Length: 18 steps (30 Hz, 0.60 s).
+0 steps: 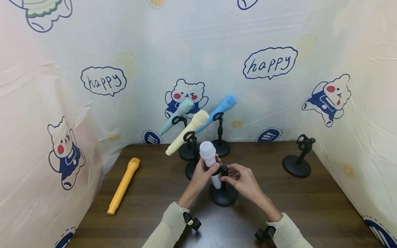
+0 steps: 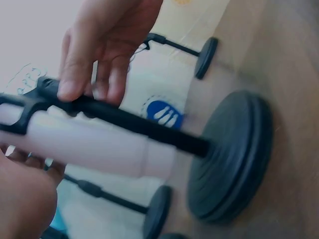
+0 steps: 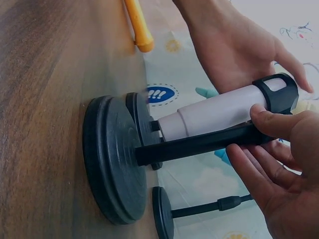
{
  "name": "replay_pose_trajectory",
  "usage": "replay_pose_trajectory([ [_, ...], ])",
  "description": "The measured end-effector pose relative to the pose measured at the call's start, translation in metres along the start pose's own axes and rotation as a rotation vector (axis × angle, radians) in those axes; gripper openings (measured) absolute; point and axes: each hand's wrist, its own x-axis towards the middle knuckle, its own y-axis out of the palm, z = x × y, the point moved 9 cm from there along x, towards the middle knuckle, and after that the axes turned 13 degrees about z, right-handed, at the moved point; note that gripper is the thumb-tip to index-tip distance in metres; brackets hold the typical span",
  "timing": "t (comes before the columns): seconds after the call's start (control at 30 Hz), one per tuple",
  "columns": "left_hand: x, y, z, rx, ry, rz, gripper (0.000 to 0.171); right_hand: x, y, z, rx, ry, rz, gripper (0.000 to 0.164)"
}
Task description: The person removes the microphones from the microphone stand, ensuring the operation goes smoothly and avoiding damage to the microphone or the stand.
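A white microphone [image 1: 207, 151] sits in the clip of a black microphone stand [image 1: 224, 197], its head up and its body beside the post. My left hand [image 1: 204, 172] holds the microphone just below its head. My right hand [image 1: 243, 179] pinches the stand near the top of its post, by the clip. In the right wrist view, the clip ring [image 3: 281, 92] goes around the white body, and the right thumb [image 3: 271, 122] presses on the joint under it. The microphone's lower end [image 2: 159, 159] hangs above the round base in the left wrist view.
Behind the hands, mint [image 1: 176, 115], cream [image 1: 189, 131] and blue [image 1: 217, 112] microphones rest tilted in black stands. A yellow microphone [image 1: 123, 186] lies at the left of the brown table [image 1: 149, 193]. Another black stand [image 1: 297, 165] at the right holds no microphone.
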Motion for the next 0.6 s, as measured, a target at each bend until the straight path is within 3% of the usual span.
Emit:
replay_pose_trajectory([
  [0.2, -0.001, -0.013, -0.022, 0.125, 0.015, 0.076, 0.055, 0.002, -0.001, 0.001, -0.008, -0.008, 0.010, 0.033],
  [0.47, -0.002, -0.020, -0.037, 0.278, 0.039, 0.075, 0.050, 0.000, -0.001, 0.008, -0.010, -0.073, 0.015, 0.038],
  [0.6, -0.004, -0.023, -0.042, 0.304, 0.036, 0.024, 0.050, 0.001, -0.003, 0.016, -0.021, -0.139, -0.006, 0.033],
])
